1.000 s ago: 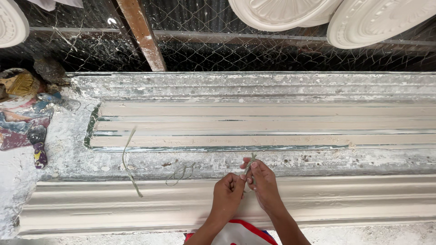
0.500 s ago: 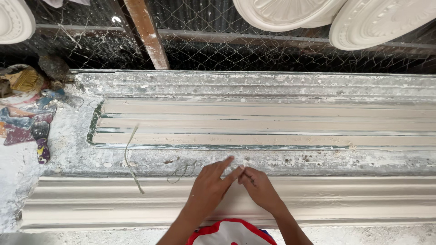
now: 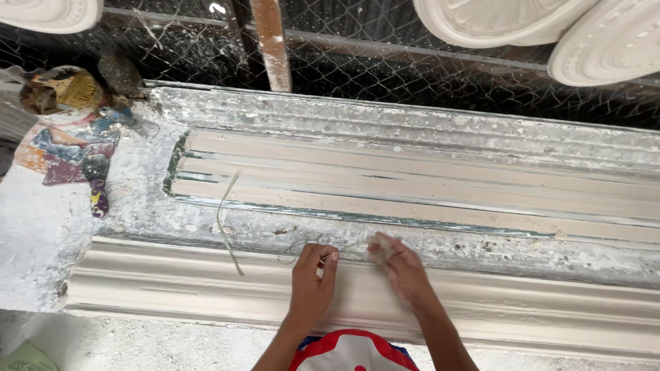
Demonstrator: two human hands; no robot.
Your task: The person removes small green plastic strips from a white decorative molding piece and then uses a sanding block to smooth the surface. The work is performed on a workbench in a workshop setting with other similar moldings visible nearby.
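Plaster covers everything here. Left hand (image 3: 311,278) rests on the near edge of the long mould (image 3: 412,199), fingers curled, pinching what looks like a thin fibre strand (image 3: 302,249) that loops off to the left; grip closed on it as far as I can see. Right hand (image 3: 402,268) is blurred, just beside the left one, fingers bunched over a pale tuft; cannot tell whether its grip is closed or loose. Both hands sit over the crusted ledge between the mould and the finished cornice strip (image 3: 206,288) lying along the front of the desk (image 3: 41,227).

Progress, judged from how things lie: the mould channel shows smooth pale bands with greenish edges, no fibre laid in it yet, so the strand work looks early. One cornice is already cast and lying near the person. A second loose strand (image 3: 227,223) lies bent across the mould's left end, untouched.

Around: a paint-stained rag or bag (image 3: 69,148) and a dirty tin (image 3: 55,89) at far left, wire mesh (image 3: 357,65) behind the desk, a wooden post (image 3: 271,41) standing in front of it, white round plaster mouldings (image 3: 509,20) hanging at the top. A red and white garment (image 3: 350,350) shows at the bottom edge. Nothing blocks the hands; hardened lumps on the ledge could snag the strand.
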